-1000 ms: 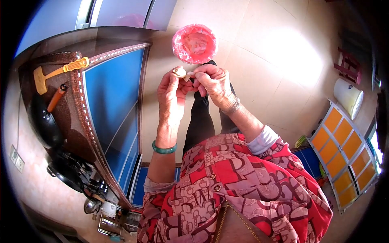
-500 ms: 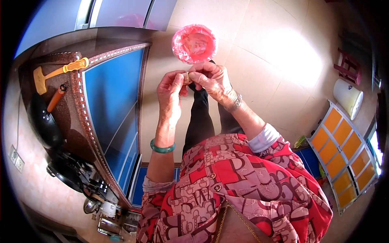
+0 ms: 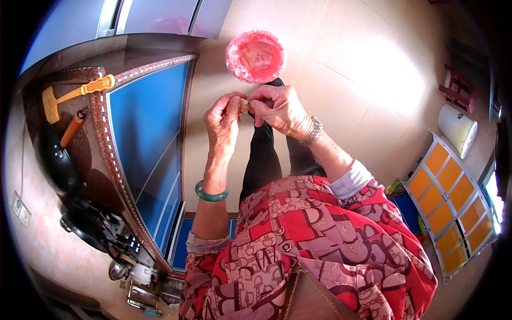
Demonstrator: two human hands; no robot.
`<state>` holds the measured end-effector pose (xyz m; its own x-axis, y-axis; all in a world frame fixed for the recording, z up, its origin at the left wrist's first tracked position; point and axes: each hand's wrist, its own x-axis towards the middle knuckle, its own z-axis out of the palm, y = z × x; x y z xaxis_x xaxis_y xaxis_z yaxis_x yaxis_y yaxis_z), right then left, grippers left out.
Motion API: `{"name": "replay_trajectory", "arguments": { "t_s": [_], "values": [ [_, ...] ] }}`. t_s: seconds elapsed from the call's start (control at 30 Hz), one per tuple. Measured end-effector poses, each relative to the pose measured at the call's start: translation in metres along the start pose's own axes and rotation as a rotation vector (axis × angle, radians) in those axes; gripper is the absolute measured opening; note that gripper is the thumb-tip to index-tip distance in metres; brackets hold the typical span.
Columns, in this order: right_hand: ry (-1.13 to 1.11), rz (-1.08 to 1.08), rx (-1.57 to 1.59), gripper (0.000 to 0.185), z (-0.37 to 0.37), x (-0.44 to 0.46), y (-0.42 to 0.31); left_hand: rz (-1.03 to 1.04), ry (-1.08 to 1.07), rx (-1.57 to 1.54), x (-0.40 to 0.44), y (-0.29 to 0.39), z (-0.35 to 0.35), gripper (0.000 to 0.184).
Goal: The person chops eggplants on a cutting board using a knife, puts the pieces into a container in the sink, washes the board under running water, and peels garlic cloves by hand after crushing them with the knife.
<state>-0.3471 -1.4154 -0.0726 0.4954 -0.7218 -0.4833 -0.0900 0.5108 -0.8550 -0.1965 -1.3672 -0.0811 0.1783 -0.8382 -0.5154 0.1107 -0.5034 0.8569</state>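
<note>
Between the thumb and fingers of my left hand [image 3: 224, 113] is a small pale, tan piece [image 3: 245, 107], much like a garlic clove. It is too small to be sure of its kind. My right hand [image 3: 280, 111] pinches the other side of it, its thumb and fingertips closed, partly hiding the piece. Both hands meet above my dark-trousered legs. Just beyond them on the floor stands a bin with a pink plastic bag lining [image 3: 256, 57]; some pale scraps appear inside. A green bangle [image 3: 212, 196] is on my left wrist and a metal watch [image 3: 315, 131] on my right.
Left is a counter with blue doors [image 3: 144, 133], bearing a yellow-handled tool [image 3: 80, 96] and a black wok [image 3: 56, 162]. To the right are an orange-panelled cabinet [image 3: 445, 197], a white bucket [image 3: 457, 129] and a red stool [image 3: 457, 90]. Pale tiles cover the floor.
My right hand's fingers have drawn in and curled lower around the small piece. My left hand has shifted slightly left. The bin has stayed put.
</note>
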Motion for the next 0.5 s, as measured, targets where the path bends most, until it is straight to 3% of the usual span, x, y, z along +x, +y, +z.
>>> {"name": "replay_trajectory", "arguments": {
  "t_s": [0.33,0.4,0.5],
  "values": [
    [0.163,-0.030,-0.052,0.012,0.010,0.000,0.011,0.122,0.004,0.126,0.002,-0.007,0.005,0.018],
    [0.157,0.040,0.120,0.013,0.010,0.000,0.012,-0.015,0.011,-0.024,0.003,-0.009,0.004,0.020],
    [0.099,0.079,0.202,0.014,0.005,0.004,0.015,-0.051,0.047,-0.137,0.003,-0.010,0.008,0.022]
  ]
}}
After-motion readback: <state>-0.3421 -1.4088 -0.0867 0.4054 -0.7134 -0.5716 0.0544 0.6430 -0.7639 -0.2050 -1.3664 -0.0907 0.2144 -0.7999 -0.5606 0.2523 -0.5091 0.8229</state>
